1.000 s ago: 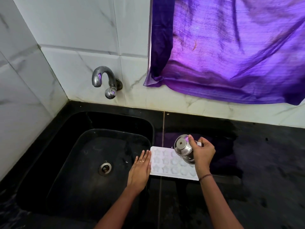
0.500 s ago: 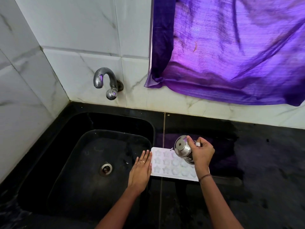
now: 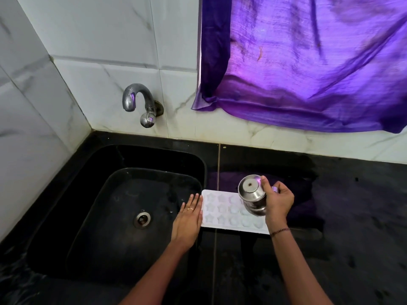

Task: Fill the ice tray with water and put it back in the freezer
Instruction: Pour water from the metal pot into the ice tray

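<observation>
Two hands: left hand [image 3: 188,219] flat against the ice tray [image 3: 220,208], right hand [image 3: 279,202] gripping the tipped steel cup [image 3: 252,195]; pour slowly, cell by cell.

— Can't see the right end of the white plastic star-celled ice tray [image 3: 222,210], covered by the right hand [image 3: 278,203] and the tilted shiny steel cup [image 3: 251,194].
— Nor the cup's mouth, turned away. Too pale to judge the fill of the cells.
— Cropped at top and right edges: the glossy purple curtain [image 3: 308,62]
</observation>
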### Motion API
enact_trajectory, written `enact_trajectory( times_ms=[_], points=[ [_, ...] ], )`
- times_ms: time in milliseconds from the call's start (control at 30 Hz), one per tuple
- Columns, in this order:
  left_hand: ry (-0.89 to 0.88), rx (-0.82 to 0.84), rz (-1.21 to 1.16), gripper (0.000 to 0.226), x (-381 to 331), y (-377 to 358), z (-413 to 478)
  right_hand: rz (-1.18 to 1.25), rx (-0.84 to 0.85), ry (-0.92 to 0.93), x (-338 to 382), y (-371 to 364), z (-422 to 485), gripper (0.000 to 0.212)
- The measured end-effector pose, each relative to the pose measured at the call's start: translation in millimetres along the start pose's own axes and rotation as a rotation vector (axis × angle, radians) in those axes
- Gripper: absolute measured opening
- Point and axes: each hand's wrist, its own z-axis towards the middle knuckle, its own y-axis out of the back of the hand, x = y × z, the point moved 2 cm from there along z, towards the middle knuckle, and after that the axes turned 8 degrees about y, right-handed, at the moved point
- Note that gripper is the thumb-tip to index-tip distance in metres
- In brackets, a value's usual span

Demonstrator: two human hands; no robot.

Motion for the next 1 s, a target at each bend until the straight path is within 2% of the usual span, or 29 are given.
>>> enact_trajectory(
  times_ms=[533, 1000],
  points=[
    [-0.003, 0.017, 0.000, 0.075, -1, -3, -6, -0.202, 0.030, 0.146, 0, 17, 3, 0.052],
    [-0.006, 0.008, -0.002, 0.075, 1, -2, 0, -0.205, 0.064, 0.240, 9, 7, 4, 0.047]
  ],
)
